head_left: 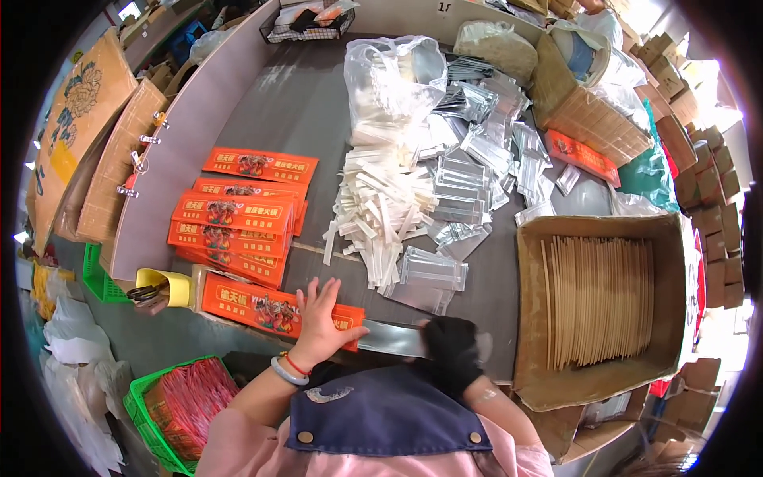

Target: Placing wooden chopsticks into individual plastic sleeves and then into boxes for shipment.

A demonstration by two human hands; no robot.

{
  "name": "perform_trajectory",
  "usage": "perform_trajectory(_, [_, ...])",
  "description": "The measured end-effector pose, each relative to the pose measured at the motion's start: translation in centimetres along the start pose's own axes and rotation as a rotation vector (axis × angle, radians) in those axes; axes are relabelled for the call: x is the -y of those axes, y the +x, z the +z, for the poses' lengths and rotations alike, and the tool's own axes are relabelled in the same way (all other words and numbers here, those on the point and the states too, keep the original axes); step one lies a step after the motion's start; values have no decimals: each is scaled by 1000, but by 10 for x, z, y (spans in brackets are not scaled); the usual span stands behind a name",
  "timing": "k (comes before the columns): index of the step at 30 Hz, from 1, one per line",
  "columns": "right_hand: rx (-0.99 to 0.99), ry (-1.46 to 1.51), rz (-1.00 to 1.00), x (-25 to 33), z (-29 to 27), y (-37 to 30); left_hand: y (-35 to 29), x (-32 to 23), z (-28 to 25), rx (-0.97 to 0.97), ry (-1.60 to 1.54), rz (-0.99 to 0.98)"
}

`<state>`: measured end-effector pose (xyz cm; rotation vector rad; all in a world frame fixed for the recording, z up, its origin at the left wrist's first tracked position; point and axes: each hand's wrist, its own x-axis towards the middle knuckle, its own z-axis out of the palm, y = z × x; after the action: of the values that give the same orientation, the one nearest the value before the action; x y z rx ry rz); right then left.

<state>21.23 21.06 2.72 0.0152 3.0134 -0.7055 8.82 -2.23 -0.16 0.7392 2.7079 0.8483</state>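
My left hand (pixel 319 322) lies with fingers spread on the right end of a long orange-red printed packet (pixel 250 305) at the table's front edge. Just right of that packet runs a shiny silvery strip (pixel 389 339) along the same edge. At its right end is my right hand (pixel 451 355) in a black glove; motion smears its fingers, so a grip cannot be made out. More orange-red packets (pixel 230 213) overlap in a loose pile beyond my left hand. Beyond the strip lie a heap of thin white paper-like strips (pixel 381 203) and several clear plastic packets (pixel 433 270).
A cardboard box (pixel 528 318) of wooden sticks (pixel 600 302) stands at the right. Scissors (pixel 145 292) rest in a yellow holder (pixel 176 288) at the left corner. Below it, a green basket (pixel 143 409) holds red packets. A clear plastic bag (pixel 393 75) and wire basket (pixel 310 32) sit farther back.
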Motion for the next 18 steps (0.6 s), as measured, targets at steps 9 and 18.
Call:
perform_trajectory(9, [-353,233,150,-45,2,-1,71,-25,19,-15,-163,226])
perform_trajectory(18, [-344,-337,1173,-143,-36,-81,119,-22,48,46,130,53])
